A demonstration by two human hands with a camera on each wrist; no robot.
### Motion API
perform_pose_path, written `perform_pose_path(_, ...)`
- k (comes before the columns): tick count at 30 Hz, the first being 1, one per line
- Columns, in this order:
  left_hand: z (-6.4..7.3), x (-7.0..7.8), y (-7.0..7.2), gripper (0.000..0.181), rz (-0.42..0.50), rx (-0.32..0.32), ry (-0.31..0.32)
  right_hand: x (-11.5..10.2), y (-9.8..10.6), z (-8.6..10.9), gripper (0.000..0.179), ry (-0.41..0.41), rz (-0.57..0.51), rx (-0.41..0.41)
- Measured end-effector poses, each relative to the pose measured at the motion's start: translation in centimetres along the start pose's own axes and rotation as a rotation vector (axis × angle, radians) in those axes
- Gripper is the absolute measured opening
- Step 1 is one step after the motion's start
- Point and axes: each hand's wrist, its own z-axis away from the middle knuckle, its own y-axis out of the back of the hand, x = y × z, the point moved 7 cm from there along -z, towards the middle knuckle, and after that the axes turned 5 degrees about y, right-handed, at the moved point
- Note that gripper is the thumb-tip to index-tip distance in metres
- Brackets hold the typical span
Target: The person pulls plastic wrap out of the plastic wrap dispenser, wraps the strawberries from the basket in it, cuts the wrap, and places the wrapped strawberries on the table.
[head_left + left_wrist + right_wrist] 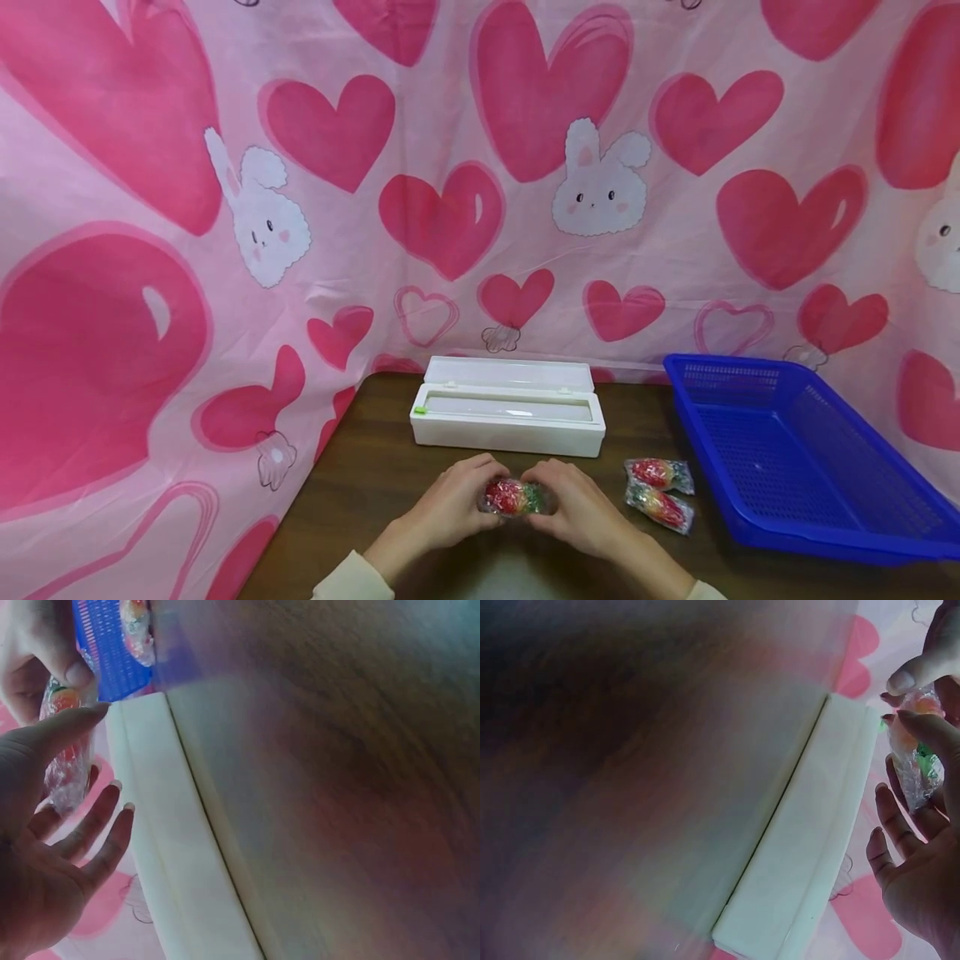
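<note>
Between both hands is a small red-and-green item in clear plastic wrap [513, 497], held above the table in front of the white box. My left hand [450, 504] pinches its red end between thumb and fingers. At the green end, my right hand [577, 508] pinches the wrap the same way. In the left wrist view, the wrapped item [64, 750] shows crinkled clear film, and the lower fingers of the left hand [52, 862] spread away from it. The right wrist view shows the green part of the wrapped item [926, 761] beside the right hand [922, 877].
A long white box [506, 433] stands at the back with its lid [510, 373] raised. Right of the hands lie two similar wrapped items, one [656, 473] behind the other [660, 507]. A blue plastic basket [825, 543] stands farther right on the dark wooden table [360, 467].
</note>
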Motion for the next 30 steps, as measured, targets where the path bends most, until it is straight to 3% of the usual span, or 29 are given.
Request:
perform_pose_path(9, 0.1, -0.4, 0.0, 0.036, 0.118, -0.013, 0.018, 0.0, -0.1, 0.0, 0.036, 0.020, -0.011, -0.030)
perform_pose_path(26, -0.3, 0.1, -0.1, 0.038, 0.147, -0.033, -0.003, -0.5, 0.9, 0.5, 0.035, 0.038, 0.064, -0.019)
perform_pose_path(30, -0.2, -0.2, 0.0, 0.044, 0.173, -0.054, 0.030, 0.0, 1.9, 1.3, 0.034, 0.024, 0.101, 0.008)
